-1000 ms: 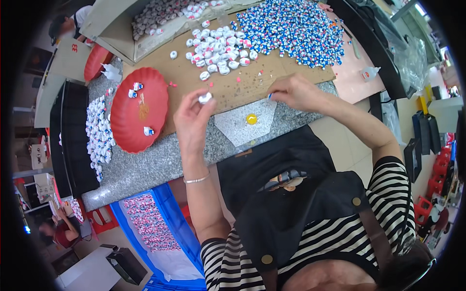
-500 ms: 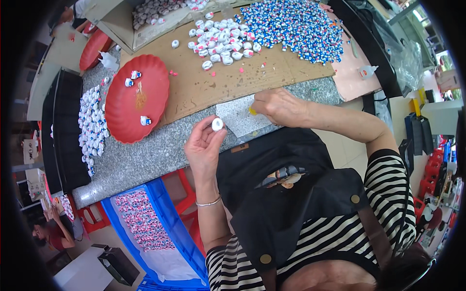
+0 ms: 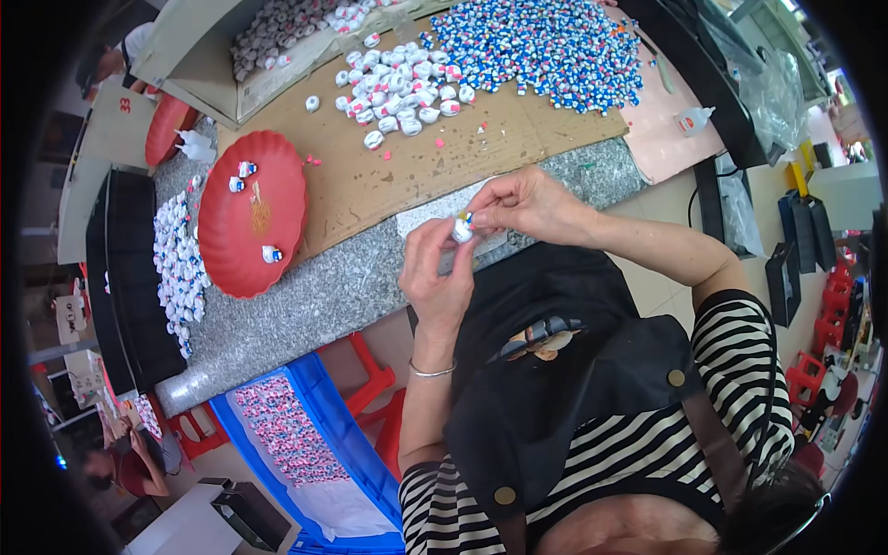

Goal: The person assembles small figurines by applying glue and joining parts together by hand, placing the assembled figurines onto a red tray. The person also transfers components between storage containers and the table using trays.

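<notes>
Between the thumb and fingers of my left hand (image 3: 435, 277) is a small white round figurine head (image 3: 462, 232). My right hand (image 3: 535, 207) pinches a tiny blue figurine body (image 3: 469, 218) against the top of that head, and a spot of yellow shows there too. Fingertips cover most of where the two pieces meet. Both hands are above a speckled white sheet (image 3: 421, 215) at the table's near edge. Beyond them, white heads with pink bits (image 3: 398, 88) lie heaped on brown cardboard (image 3: 342, 176), alongside a large pile of blue bodies (image 3: 546, 51).
To the left, a red scalloped tray (image 3: 298, 190) holds 3 joined figurines. Many white-and-blue figurines (image 3: 176, 268) lie beside it. A squeeze bottle (image 3: 694, 120) is at the right. Below the granite table (image 3: 324, 296) stands a blue crate (image 3: 347, 435) with rows of small pieces.
My right hand has come left and up from the sheet with the small blue piece. My left hand has moved right, and the white head now meets that piece.
</notes>
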Tool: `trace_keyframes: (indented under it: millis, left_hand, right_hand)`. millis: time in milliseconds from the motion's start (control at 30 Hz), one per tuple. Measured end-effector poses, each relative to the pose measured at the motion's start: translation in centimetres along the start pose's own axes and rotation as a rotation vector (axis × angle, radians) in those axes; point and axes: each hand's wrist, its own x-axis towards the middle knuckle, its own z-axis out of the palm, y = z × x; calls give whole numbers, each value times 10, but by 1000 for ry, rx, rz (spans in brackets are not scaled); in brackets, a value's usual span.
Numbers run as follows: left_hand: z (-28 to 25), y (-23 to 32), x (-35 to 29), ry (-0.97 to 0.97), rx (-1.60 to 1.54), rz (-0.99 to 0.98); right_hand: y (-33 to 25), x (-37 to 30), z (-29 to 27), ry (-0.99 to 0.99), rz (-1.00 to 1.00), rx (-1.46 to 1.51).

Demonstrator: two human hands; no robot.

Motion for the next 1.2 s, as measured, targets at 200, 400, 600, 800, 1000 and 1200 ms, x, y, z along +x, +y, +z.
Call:
trace_keyframes:
  millis: [200, 400, 600, 800, 1000, 1200]
  left_hand:
    - [-21, 0, 9, -376, -480, -316]
    - [-30, 16, 25, -521, -573, -380]
    - [-49, 4, 36, -397, -523, -401]
    - [-107, -27, 62, 73, -87, -250]
    - [-163, -71, 93, 141, 550, -58]
    - [-222, -66, 85, 291, 616, -7]
  right_hand:
    - [-14, -13, -1, -75, -422, -371]
    - [-34, -17, 0, -146, -573, -603]
    - [-40, 12, 22, -102, -539, -572]
    - [-33, 30, 17, -71, -314, -350]
    - [-51, 43, 16, -112, -314, -540]
    - [-68, 59, -1, -65, -295, -614]
